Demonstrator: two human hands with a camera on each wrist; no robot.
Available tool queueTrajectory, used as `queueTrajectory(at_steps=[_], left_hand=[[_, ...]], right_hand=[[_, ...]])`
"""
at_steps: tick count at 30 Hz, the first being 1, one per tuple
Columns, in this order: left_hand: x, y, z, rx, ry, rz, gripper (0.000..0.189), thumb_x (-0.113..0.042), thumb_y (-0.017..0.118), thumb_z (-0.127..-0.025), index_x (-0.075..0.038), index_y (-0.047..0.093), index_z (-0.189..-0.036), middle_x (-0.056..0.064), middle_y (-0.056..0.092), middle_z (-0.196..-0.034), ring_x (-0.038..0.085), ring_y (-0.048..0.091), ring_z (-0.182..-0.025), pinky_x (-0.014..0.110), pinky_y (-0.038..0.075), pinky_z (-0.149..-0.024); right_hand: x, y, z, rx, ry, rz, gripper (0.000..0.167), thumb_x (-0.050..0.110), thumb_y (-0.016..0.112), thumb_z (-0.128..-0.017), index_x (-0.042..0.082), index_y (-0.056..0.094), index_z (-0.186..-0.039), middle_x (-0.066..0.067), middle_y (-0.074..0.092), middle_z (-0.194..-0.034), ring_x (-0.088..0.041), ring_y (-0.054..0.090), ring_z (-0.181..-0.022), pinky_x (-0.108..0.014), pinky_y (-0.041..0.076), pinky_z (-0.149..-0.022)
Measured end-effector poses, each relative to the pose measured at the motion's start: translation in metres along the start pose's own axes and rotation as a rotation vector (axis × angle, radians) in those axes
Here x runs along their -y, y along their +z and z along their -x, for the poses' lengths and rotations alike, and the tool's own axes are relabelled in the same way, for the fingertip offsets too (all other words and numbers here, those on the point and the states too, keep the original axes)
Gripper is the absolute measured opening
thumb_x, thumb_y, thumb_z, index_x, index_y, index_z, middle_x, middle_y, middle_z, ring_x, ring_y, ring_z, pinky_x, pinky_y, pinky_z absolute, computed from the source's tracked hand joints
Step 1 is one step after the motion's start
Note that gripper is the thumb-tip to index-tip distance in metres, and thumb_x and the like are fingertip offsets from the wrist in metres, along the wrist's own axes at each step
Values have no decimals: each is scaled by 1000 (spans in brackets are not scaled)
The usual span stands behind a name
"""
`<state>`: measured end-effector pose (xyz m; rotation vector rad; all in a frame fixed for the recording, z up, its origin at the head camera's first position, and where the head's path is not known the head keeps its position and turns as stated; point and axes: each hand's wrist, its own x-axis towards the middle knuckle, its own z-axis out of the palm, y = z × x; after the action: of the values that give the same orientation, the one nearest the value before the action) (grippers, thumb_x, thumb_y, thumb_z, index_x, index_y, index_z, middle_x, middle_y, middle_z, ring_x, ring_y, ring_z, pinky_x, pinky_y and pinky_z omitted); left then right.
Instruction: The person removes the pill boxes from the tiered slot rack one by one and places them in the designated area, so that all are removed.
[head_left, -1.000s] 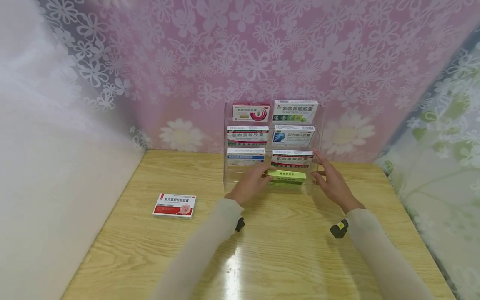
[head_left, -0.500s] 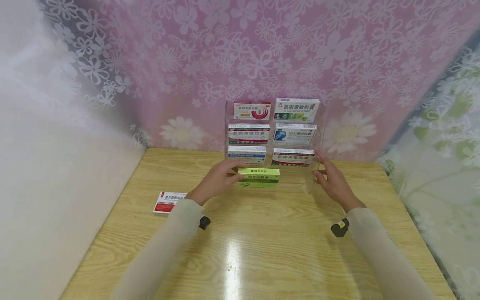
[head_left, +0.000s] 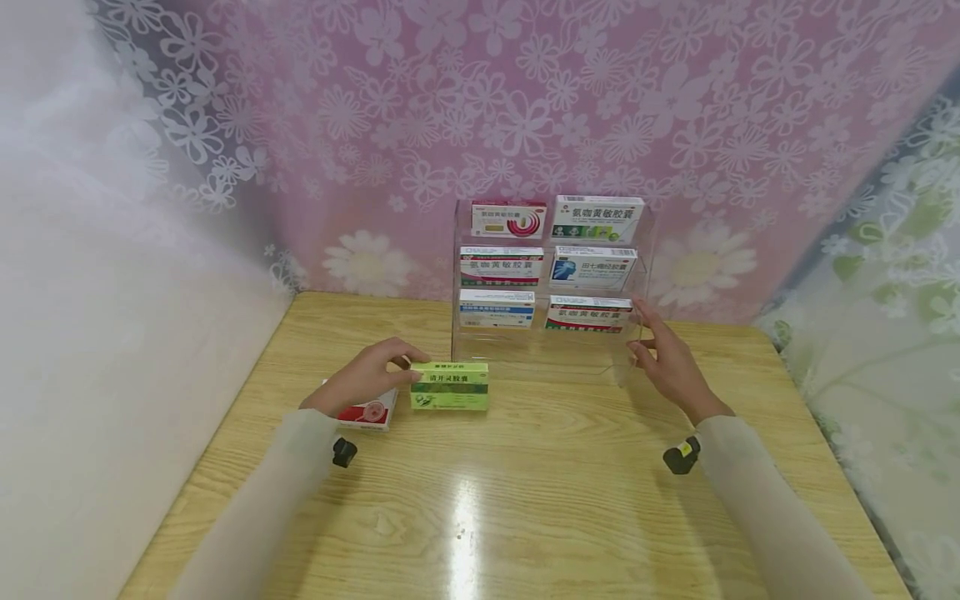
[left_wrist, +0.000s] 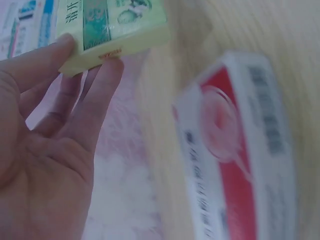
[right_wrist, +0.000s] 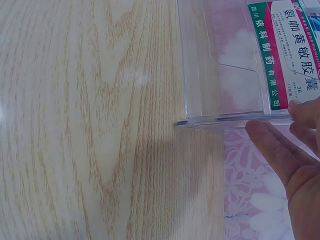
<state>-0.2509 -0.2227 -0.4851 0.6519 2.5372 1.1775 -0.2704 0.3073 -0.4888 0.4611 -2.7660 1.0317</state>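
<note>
My left hand pinches the left end of a yellow-green medicine box, thumb on its front and fingers behind. This box is in front of the clear acrylic display rack, left of its middle; whether its lower edge touches the table I cannot tell. Partly hidden beneath the left hand, a red-and-white medicine box lies on the table; the left wrist view has it close and blurred. At the rack's right side, my right hand holds the side panel between its fingertips.
Two columns of medicine boxes fill the rack's upper three rows, among them a blue-and-white box and a red-green-white box. The rack's bottom row holds no box. A flowered backdrop stands behind the wooden table.
The left hand has carried the yellow-green box out of the rack's lower right, leftward and toward me, to beside the red-and-white box. The right hand has stayed at the rack's side.
</note>
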Motion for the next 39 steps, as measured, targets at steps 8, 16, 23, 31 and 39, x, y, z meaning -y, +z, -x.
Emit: queueTrajectory(at_steps=[8, 16, 23, 31, 39], left_hand=[[20, -2, 10, 63, -97, 51, 36, -28, 65, -112, -17, 69, -146, 8, 64, -150, 34, 60, -139, 60, 52, -116], [40, 1, 9, 107, -100, -12, 35, -27, 60, -114, -17, 70, -147, 13, 64, -153, 35, 66, -134, 61, 53, -115], [47, 4, 9, 176, -88, 63, 37, -16, 53, -117, -3, 64, -150, 23, 64, -144, 19, 51, -64, 34, 50, -64], [39, 15, 16, 169, -96, -192, 81, -53, 82, -96, -14, 53, -161, 14, 49, -165, 43, 40, -155, 67, 37, -125], [35, 17, 22, 198, -112, -296, 98, -53, 90, -88, -18, 43, -167, 17, 38, -171, 48, 25, -162, 75, 31, -125]], right_hand=[[-1, 2, 0, -4, -3, 10, 80, 5, 60, -112, 23, 16, -177, -33, 40, -168, -57, 70, -119, -63, 65, -85], [-1, 2, 0, -1, 3, 6, 81, 7, 60, -112, 26, 16, -177, -32, 38, -169, -57, 70, -120, -62, 65, -86], [0, 2, -1, 0, 3, 7, 78, 7, 60, -112, 21, 17, -177, -32, 36, -171, -57, 69, -120, -63, 64, -87], [0, 2, -1, 1, -5, 8, 78, 6, 60, -112, 20, 18, -176, -32, 36, -170, -58, 70, -119, -62, 65, -85], [-2, 2, 0, -8, 6, 3, 78, 6, 59, -112, 21, 17, -177, -33, 36, -170, -58, 69, -120, -64, 64, -87]])
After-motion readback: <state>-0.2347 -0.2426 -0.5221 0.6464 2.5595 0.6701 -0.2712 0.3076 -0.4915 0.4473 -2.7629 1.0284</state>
